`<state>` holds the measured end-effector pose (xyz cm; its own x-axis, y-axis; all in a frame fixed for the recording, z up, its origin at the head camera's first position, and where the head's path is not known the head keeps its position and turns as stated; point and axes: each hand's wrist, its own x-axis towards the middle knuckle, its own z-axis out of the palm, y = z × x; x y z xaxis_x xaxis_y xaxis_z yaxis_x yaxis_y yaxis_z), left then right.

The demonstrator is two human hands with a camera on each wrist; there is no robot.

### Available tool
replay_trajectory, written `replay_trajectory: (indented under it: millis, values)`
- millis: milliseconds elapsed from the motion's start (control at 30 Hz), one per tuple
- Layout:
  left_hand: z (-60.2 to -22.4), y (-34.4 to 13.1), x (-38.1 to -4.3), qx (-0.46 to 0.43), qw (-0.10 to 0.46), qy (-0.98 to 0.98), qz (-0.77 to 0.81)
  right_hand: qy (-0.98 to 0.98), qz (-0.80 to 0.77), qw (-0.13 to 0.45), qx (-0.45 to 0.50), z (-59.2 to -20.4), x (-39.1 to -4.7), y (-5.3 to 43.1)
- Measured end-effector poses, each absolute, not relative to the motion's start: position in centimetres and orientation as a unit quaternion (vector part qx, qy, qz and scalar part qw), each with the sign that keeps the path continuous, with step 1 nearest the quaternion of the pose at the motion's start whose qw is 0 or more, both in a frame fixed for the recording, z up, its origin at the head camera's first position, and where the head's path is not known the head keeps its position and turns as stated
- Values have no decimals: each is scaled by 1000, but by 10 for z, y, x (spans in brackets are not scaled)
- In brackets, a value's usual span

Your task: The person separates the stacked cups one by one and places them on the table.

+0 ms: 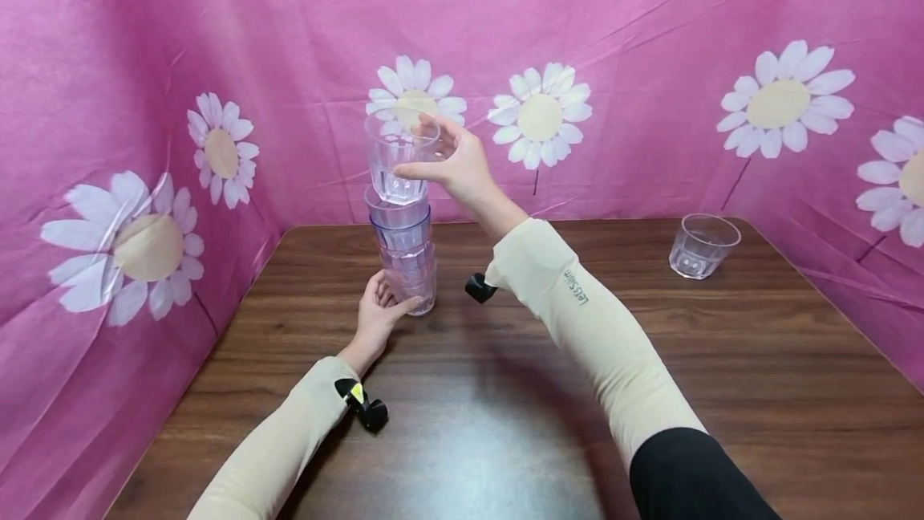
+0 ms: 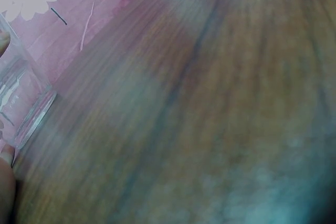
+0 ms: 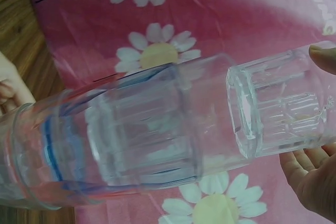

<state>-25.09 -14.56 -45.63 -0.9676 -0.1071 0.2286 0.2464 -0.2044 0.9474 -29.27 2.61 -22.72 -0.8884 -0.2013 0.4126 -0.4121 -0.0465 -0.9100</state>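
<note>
A tall stack of nested plastic cups [image 1: 401, 233] stands upright toward the back left of the table, some clear, one blue-tinted and one reddish. My left hand [image 1: 378, 313] grips its bottom cup, thumb in front and fingers at the left side. Above the stack, my right hand [image 1: 462, 163] holds a clear cup [image 1: 397, 173] between thumb and fingers, mouth up. In the right wrist view, the base of this clear cup [image 3: 283, 103] is at the mouth of the top stacked cup [image 3: 212, 121]. The left wrist view catches only part of the bottom cup [image 2: 26, 103].
Another clear cup [image 1: 703, 247] stands alone at the back right of the brown wooden table [image 1: 549, 392]. A pink cloth with white daisies [image 1: 613, 14] hangs behind and along both sides. Each wrist wears a small black camera [image 1: 371, 414].
</note>
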Motion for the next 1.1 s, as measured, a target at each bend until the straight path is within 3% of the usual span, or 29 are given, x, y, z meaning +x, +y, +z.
replay_trajectory:
  millis: [433,1100]
  values:
    - [-456,-145,-251,-55,116,-625,-770,-628,744,73,214,-221,-294,47]
    - [-455,-145,-250,-52,118,-633,-763,-667,718,101,172,-253,-303,105]
